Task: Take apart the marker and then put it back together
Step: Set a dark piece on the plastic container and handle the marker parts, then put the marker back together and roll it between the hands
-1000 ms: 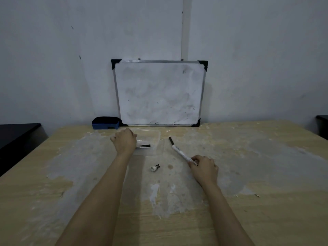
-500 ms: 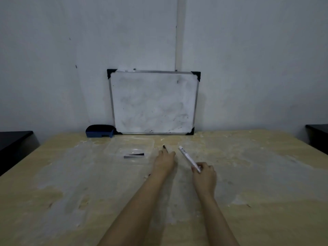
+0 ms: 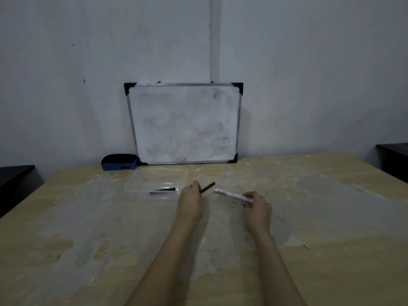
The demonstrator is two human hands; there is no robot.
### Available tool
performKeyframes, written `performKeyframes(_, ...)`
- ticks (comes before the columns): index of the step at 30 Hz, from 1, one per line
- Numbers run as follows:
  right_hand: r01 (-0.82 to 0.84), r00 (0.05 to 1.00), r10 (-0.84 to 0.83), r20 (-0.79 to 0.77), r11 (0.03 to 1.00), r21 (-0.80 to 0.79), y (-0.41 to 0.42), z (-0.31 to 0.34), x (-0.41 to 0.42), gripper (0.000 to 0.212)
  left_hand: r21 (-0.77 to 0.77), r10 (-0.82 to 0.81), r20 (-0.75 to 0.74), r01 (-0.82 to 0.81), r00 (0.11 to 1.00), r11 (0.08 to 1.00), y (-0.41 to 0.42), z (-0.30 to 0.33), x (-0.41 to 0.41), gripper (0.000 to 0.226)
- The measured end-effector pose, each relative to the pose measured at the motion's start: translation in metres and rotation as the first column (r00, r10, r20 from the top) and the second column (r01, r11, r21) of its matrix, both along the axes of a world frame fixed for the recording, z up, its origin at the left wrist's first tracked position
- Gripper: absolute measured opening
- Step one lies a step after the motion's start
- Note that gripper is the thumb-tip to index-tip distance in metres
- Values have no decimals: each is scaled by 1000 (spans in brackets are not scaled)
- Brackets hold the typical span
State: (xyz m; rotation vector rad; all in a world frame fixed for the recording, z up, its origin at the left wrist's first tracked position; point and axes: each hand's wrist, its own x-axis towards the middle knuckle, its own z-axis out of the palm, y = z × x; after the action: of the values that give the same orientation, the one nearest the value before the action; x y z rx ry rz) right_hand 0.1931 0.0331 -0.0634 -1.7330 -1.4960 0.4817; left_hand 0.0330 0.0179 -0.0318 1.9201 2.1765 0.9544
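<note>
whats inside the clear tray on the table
Inside the clear tray lies one dark, slim, wedge-shaped piece. Nothing else shows in it; the left hand sits just right of it.

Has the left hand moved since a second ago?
Yes. The left hand left the clear tray and went right toward the marker barrel, now holding a dark rod.

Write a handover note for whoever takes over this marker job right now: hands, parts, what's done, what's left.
Left hand: holding the dark ink stick.
Right hand: holding the white marker barrel, open end toward the stick.
Stick and barrel are apart, above the table.
Another dark part lies in the clear tray.
Done: marker taken apart.
Left: probably slide the stick into the barrel, then refit the remaining parts.
</note>
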Motion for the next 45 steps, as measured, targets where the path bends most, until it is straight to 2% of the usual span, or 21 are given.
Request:
performKeyframes(3,-63,994,65,-89,998,29,-3,3,7,22,147,39,245,-76,969,986,-27,0,-10,13)
performKeyframes(6,-152,978,158,-140,987,46,-8,7,12,20,209,57,323,-130,945,969,-50,-6,-12,14)
performKeyframes(10,-235,953,241,-186,971,52,-15,11,13,21,212,53,348,-134,936,968,-59,-10,-11,18)
performKeyframes(19,-298,927,310,-211,951,87,-19,12,13,25,212,67,359,-151,931,966,-62,-9,-12,19)
performKeyframes(35,-300,917,322,-237,946,123,-15,9,9,27,256,49,399,-162,915,953,-60,-8,-14,19)
performKeyframes(39,-361,894,379,-241,925,117,-17,9,1,28,260,-25,409,-91,912,961,-57,-7,-9,20)
performKeyframes(42,-436,836,453,-308,891,128,-20,10,-10,23,295,-152,513,-7,845,956,-60,5,2,35)
performKeyframes(45,-421,813,440,-381,897,138,-19,10,-17,18,303,-34,479,-129,877,944,-59,6,-10,35)
